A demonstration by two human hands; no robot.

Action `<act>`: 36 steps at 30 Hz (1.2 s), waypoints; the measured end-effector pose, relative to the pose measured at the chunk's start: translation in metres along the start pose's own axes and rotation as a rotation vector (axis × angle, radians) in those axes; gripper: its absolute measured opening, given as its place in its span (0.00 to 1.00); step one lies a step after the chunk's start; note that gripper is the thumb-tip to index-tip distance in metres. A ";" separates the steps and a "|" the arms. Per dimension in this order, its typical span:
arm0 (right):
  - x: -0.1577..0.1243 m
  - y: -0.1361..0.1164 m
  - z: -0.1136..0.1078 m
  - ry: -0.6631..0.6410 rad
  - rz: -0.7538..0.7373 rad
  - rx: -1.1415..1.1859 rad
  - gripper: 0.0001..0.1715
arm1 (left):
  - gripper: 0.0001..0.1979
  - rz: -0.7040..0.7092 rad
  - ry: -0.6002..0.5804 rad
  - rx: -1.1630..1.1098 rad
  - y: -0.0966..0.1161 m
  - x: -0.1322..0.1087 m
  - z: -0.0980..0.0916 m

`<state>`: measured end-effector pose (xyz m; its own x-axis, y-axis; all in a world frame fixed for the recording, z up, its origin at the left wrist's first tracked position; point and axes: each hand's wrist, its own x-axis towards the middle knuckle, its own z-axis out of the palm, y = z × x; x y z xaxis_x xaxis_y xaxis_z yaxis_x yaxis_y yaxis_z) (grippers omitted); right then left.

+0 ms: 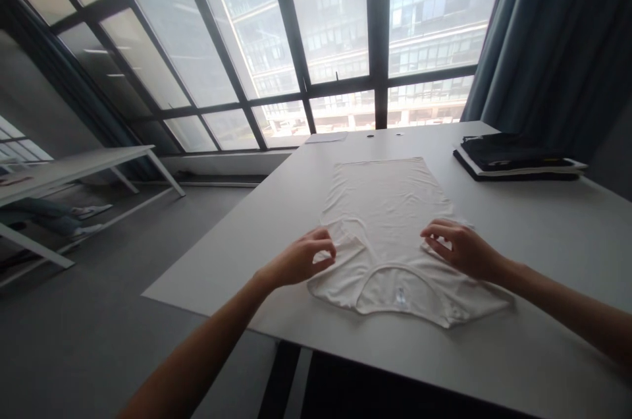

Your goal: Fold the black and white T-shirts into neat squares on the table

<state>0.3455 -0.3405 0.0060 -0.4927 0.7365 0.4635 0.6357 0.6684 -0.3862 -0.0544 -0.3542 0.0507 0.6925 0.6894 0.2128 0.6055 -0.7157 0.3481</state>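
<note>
A white T-shirt (390, 201) lies spread on the white table, its neckline towards me and its hem towards the window. Small wrinkles run across the body, and cloth is bunched near both sleeves. My left hand (307, 255) is at the sleeve on the left, thumb and forefinger curled into a ring with their tips close together on the cloth. Over the opposite sleeve, my right hand (457, 246) has its fingers stretched inward and its thumb apart from them. Some fabric under the right fingers is hidden. A small label mark shows inside the collar.
On the right of the white table (222, 261) sits a stack of folded dark and white clothes (513, 157). A flat white sheet (326, 138) lies at the far edge. Another table (83, 165) stands to the left, with a person's legs (44, 213) beneath it.
</note>
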 end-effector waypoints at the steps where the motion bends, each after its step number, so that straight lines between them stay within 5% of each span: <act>1: 0.004 -0.004 0.000 -0.009 -0.040 0.005 0.09 | 0.08 0.007 -0.024 -0.003 0.004 -0.011 0.000; 8: 0.049 -0.041 0.029 -0.113 -0.312 -0.001 0.12 | 0.08 -0.020 0.018 0.115 0.010 -0.063 0.011; 15: 0.080 -0.053 0.070 -0.191 -0.353 -0.030 0.18 | 0.13 -0.080 0.077 0.079 0.009 -0.088 0.021; 24: 0.078 -0.053 0.071 -0.312 -0.374 -0.078 0.18 | 0.13 -0.083 0.071 0.051 0.009 -0.097 0.018; 27: 0.077 -0.053 0.071 -0.311 -0.388 -0.074 0.18 | 0.14 -0.083 0.052 0.006 0.008 -0.091 0.007; 32: 0.079 -0.052 0.071 -0.238 -0.391 -0.034 0.19 | 0.17 -0.153 0.257 -0.013 -0.020 -0.046 -0.009; 36: 0.072 -0.043 0.056 -0.144 -0.331 -0.062 0.20 | 0.20 -0.163 0.137 0.113 -0.054 -0.001 0.000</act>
<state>0.2490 -0.3102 0.0115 -0.7537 0.4916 0.4362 0.4604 0.8686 -0.1834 -0.0880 -0.3159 0.0320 0.5270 0.7999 0.2872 0.7503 -0.5966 0.2849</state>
